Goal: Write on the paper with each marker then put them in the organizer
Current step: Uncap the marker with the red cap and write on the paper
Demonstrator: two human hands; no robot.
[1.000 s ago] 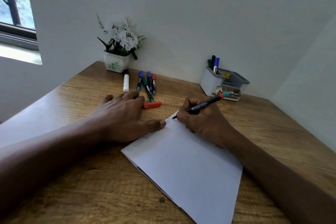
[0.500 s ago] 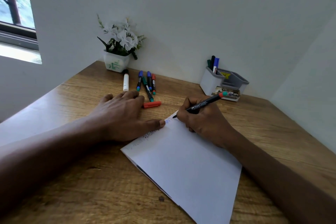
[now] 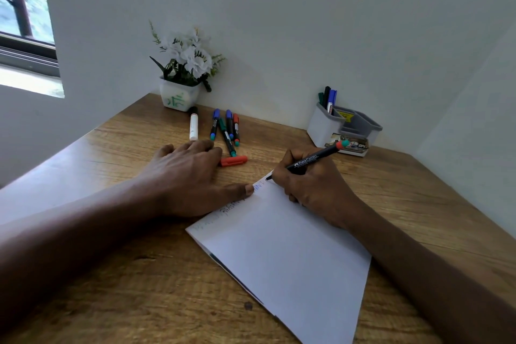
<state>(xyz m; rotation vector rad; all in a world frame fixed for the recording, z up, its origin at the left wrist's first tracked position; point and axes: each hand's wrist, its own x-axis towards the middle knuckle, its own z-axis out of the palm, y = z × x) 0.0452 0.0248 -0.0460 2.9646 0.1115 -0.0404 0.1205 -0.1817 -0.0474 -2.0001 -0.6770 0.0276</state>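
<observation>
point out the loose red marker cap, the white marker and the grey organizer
loose red marker cap (image 3: 234, 160), head view, middle of cap
white marker with black cap (image 3: 193, 128), head view, white barrel
grey plastic organizer (image 3: 321, 127), head view, front wall

On the wooden tabletop before you, the white sheet of paper lies at lower centre of the frame. Your left hand rests flat at its upper left edge, thumb on the sheet; your right hand sits on its upper corner, gripping the black marker with the red-and-teal end. Above the left hand lies a row of loose capped markers, with the red marker cap just below them. The white pot of white flowers stands behind, against the wall. The grey plastic organizer holding upright markers is at upper right.
</observation>
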